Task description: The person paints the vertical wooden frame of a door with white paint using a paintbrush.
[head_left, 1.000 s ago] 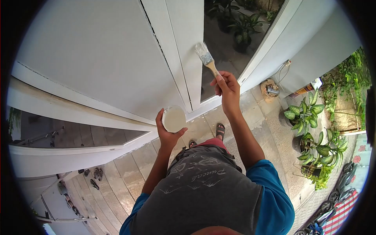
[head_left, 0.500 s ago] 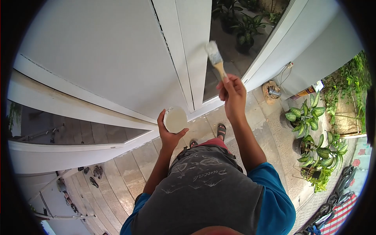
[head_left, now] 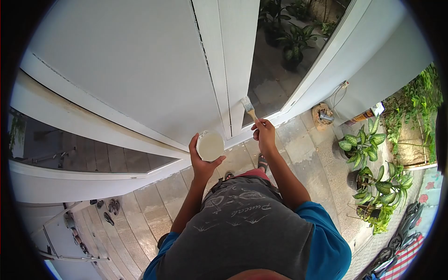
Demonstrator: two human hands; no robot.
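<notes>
My left hand (head_left: 204, 163) is wrapped round a small round tub of whitish paint (head_left: 210, 145), its open top facing up at me. In my right hand (head_left: 265, 135) is a paintbrush (head_left: 248, 108) with a pale wooden handle, gripped near the handle's end. The brush's white-coated bristles lie against the edge of the white frame (head_left: 239, 88), where it borders a dark glass pane (head_left: 275, 86). A wide white panel (head_left: 135, 70) stands to the left of that frame, with a dark gap line between them.
Tiled floor (head_left: 298, 144) runs beneath my sandalled feet. On the right are potted plants (head_left: 361, 140) and an open brown bag (head_left: 322, 115) by the wall. Several shoes (head_left: 112, 207) lie at the lower left, near a metal rack (head_left: 74, 256). Motorcycles (head_left: 396, 240) show at the lower right.
My right hand has come down and toward me with the paintbrush, from high over the glass to lower on the frame's edge. My left hand stays nearly in place with the tub.
</notes>
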